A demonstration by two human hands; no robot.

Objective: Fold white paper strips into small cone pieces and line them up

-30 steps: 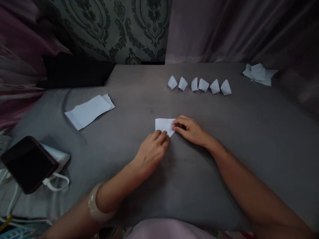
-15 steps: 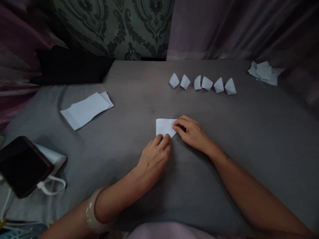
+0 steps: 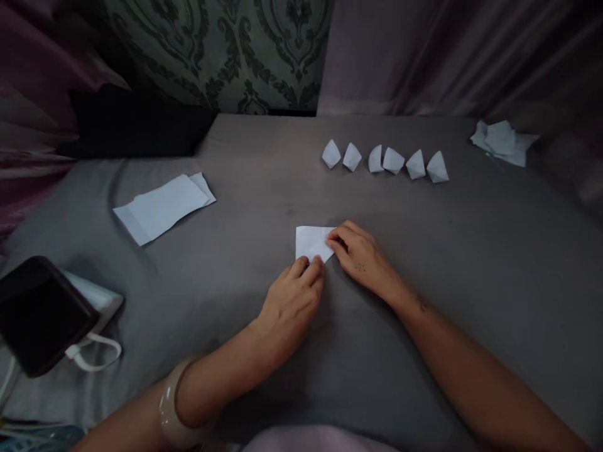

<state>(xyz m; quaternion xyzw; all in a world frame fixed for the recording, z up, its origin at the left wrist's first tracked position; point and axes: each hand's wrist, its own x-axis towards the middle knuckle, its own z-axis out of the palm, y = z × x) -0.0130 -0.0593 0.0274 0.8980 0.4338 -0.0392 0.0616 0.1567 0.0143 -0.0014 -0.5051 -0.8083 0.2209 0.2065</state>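
A small white piece of folded paper (image 3: 311, 240) lies flat on the grey cloth in front of me. My left hand (image 3: 294, 304) has its fingertips bent down on the near edge of the paper, pressing it; the thumb is mostly hidden. At the right end, my right hand (image 3: 360, 257) pinches the paper between thumb and fingers, covering that corner. Beyond my hands stands a row of several folded white paper shapes (image 3: 392, 161) with pointed tops.
On the left lies a stack of white paper strips (image 3: 164, 207). Nearer, a dark phone (image 3: 44, 317) with a white cable (image 3: 97, 361) rests at the left edge. Crumpled white paper (image 3: 504, 141) sits far right. Black fabric (image 3: 136, 129) lies at the back left.
My right hand has shifted very slightly, its wrist turning a little toward me. The paper and my left hand stay almost the same; the view has moved slightly.
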